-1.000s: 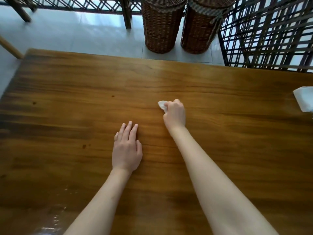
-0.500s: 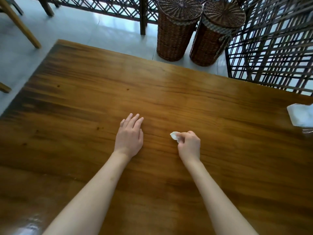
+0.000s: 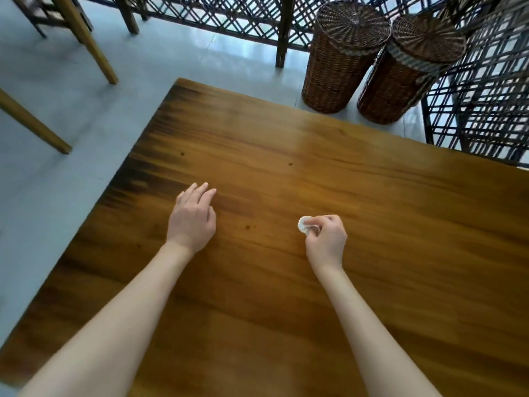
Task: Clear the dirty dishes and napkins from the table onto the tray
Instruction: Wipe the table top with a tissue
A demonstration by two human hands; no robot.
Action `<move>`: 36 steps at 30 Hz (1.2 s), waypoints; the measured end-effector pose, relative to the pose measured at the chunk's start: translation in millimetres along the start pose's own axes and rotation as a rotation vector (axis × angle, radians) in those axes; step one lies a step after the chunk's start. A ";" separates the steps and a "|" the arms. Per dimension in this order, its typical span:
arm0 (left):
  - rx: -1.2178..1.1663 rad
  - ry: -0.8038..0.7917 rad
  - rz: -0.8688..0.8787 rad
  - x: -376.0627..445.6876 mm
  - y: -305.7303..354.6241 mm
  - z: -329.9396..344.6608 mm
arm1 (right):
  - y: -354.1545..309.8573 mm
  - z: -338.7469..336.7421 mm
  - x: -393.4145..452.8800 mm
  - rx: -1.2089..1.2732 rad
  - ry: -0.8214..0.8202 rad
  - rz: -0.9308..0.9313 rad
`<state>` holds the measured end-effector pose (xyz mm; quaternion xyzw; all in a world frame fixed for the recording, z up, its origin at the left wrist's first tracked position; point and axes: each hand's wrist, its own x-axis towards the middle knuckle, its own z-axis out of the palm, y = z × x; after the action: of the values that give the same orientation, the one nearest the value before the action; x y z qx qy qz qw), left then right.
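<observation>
head view: the person's right hand [image 3: 326,239] has its fingers curled in, pinching a small crumpled white paper napkin [image 3: 304,224] just over the glossy brown wooden table [image 3: 400,239], roughly mid-table. can't tell if the napkin actually touches the wood. the left hand [image 3: 193,219] rests palm down on the tabletop, fingers straight and close together, well apart from the right. past the far edge, two lidded round brown wicker baskets [image 3: 340,58] stand side by side on the pale grey floor [image 3: 71,116], next to a dark lattice screen [image 3: 486,90].
</observation>
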<state>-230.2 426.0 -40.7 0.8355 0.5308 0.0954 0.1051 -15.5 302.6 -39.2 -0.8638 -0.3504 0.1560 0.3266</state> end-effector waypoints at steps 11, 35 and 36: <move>-0.120 -0.075 0.207 108.8 -4.9 31.0 | -64.8 58.6 83.7 -0.277 0.107 0.110; -0.133 -0.103 0.248 124.4 -8.2 51.4 | -55.0 74.6 120.5 -0.291 0.143 0.003; -0.132 -0.099 0.250 124.9 -8.1 52.0 | -56.6 74.5 134.3 -0.280 0.161 0.054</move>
<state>-170.9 538.7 -86.8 0.8900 0.4096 0.1010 0.1731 13.6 462.2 -61.5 -0.9197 -0.3182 0.0447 0.2256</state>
